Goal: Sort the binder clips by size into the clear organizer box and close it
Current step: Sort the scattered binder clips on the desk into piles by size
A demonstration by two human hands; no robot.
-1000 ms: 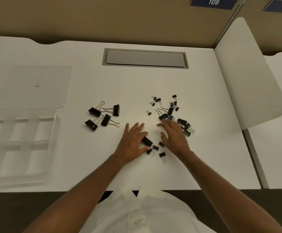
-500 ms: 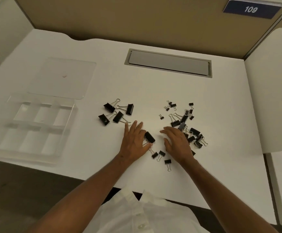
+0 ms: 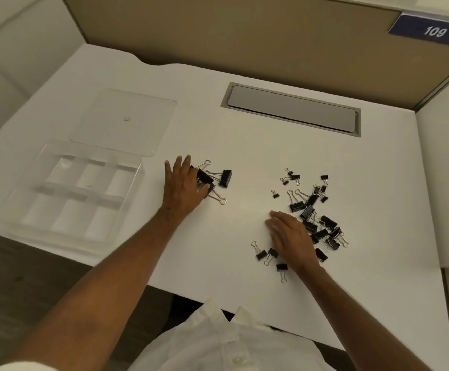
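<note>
Meanwhile, at desk 109, seen from the head camera: a person in a white shirt sorts binder clips on a white desk (image 3: 244,263). Left of centre, the left hand (image 3: 183,186) lies over a group of large clips (image 3: 224,178), its fingers nearly straight and close together, the thumb side touching the nearest clip; whether it grips one cannot be told, since the palm hides them. At right, the right hand (image 3: 290,236) rests flat with fingers loosely spread and slightly bent, holding nothing that shows, at the near left edge of a mixed pile of clips (image 3: 314,218). 3 medium clips (image 3: 268,255) lie just beside its wrist, and a scatter of small clips (image 3: 290,176) sits farther off. The clear organizer box (image 3: 135,167) stands open at the left edge of the desk, its 6 compartments apparently unfilled, with the lid (image 3: 124,121) lying flat behind it, touching or nearly so.

Judged from this, sizes are being grouped before boxing. Done well, the left hand should gather the large clips by their black bodies, not the wire handles, and carry them to 1 compartment, keeping each size apart.
</note>
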